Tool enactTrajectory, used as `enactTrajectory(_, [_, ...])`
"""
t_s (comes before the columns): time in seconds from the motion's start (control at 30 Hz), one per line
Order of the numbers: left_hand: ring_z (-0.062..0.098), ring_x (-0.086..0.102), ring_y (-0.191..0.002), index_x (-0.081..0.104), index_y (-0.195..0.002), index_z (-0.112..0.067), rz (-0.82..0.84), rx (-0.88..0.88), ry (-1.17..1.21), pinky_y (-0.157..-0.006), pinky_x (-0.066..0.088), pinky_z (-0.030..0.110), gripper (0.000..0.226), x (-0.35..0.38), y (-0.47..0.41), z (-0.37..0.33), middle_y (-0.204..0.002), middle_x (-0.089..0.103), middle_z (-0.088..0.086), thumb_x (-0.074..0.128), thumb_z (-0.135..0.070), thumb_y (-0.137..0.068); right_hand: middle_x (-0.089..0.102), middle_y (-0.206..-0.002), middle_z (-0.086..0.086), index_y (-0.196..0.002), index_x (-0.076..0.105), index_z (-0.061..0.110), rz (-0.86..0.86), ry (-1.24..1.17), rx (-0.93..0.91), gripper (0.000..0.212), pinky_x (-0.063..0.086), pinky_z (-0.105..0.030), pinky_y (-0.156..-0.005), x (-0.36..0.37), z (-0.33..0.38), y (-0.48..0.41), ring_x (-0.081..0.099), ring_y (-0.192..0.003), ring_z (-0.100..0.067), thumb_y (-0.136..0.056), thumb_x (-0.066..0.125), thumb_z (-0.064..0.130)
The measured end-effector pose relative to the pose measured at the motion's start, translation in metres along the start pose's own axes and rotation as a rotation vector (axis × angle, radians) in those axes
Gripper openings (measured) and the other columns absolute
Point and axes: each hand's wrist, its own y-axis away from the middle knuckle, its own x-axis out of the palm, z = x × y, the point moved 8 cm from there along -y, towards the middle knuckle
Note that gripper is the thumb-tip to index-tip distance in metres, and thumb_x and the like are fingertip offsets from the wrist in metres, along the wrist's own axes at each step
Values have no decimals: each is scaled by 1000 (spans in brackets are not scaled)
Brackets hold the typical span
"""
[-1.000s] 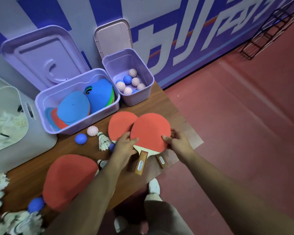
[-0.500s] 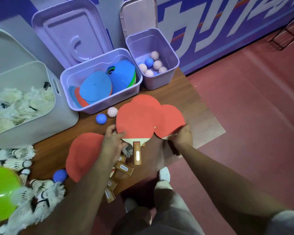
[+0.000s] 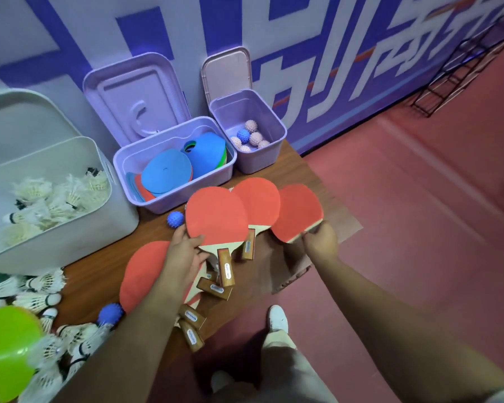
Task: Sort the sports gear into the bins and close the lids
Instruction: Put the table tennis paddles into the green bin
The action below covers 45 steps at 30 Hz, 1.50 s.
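Above the front edge of the tabletop (image 3: 99,271), in the head view, the left hand (image 3: 186,253) grips a red paddle (image 3: 216,216) near the neck, with the thumb on the rubber. The right hand (image 3: 320,242) has its fingers closed on the lower edge of a second paddle (image 3: 298,213). A third paddle (image 3: 259,199) shows between them, partly covered. Just behind stands the lilac bin (image 3: 192,193) with flat discs, its lid (image 3: 137,94) raised.

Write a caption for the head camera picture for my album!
Left hand grips one red paddle, right hand holds another paddle, beside the open disc bin and ball bin.
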Motion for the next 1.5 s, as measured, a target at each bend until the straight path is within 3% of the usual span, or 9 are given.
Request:
enactTrajectory(0.07, [29,62,-107,54,-119,-15,20,5,20,-85,53,44,39,-1,10,-10,-124,63,9,45,11,-91,54,-73,-10,-81,48,7,-26,48,-63,8,33,-33,-56,-11,13,13,53,-73,-33,-81,54,1])
enactTrajectory(0.27, [32,61,-111,51,-128,-16,-8,29,2,-96,48,51,47,-23,33,-33,-127,62,11,48,10,-90,56,-102,-22,-98,49,2,-260,265,-297,27,41,-49,-85,-36,62,59,50,-98,-42,-73,57,-2])
enactTrajectory(0.43, [33,61,-110,51,-127,-12,-15,64,30,-80,53,43,44,-34,42,-47,-124,62,12,47,11,-89,55,-106,-25,-103,48,-2,-336,99,-260,30,35,-46,-88,-47,70,66,49,-104,-43,-77,62,0])
enactTrajectory(0.67, [28,63,-91,51,-113,-14,-46,105,98,-81,53,46,36,-49,45,-71,-109,62,12,43,11,-88,68,-92,-21,-89,53,15,99,-431,-32,26,54,-41,-63,25,70,53,66,-78,-33,-64,61,16])
enactTrajectory(0.8, [28,62,-93,51,-102,-15,-95,190,174,-87,50,49,29,-82,58,-106,-107,61,13,43,10,-89,63,-71,-12,-86,54,5,306,-510,-71,13,57,-36,-60,51,137,84,67,-64,-24,-80,60,-5])
enactTrajectory(0.87, [30,62,-98,50,-101,-14,-122,239,225,-88,51,50,27,-107,68,-121,-109,61,16,44,9,-88,57,-58,-9,-83,55,2,420,-480,-126,10,47,-23,-45,70,167,95,57,-44,-11,-83,59,-7])
enactTrajectory(0.97, [32,60,-103,50,-106,-13,-200,347,310,-83,55,49,31,-160,90,-146,-112,60,18,45,9,-85,64,-65,-12,-74,61,4,546,-426,-229,5,52,-35,-60,112,215,110,61,-57,-18,-74,66,3])
enactTrajectory(1.13, [31,67,-86,50,-104,-10,-366,476,390,-61,56,42,29,-240,145,-173,-108,61,20,42,11,-86,57,-56,-6,-63,52,10,708,-317,-314,27,44,-22,-51,166,284,167,53,-45,-10,-82,63,-6])
enactTrajectory(1.5, [36,60,-91,44,-93,-13,-643,588,560,-64,53,47,31,-435,209,-212,-108,57,19,34,14,-79,57,-53,-12,-76,54,5,993,-68,-502,14,28,-14,-37,316,384,329,45,-33,-14,-87,57,-3])
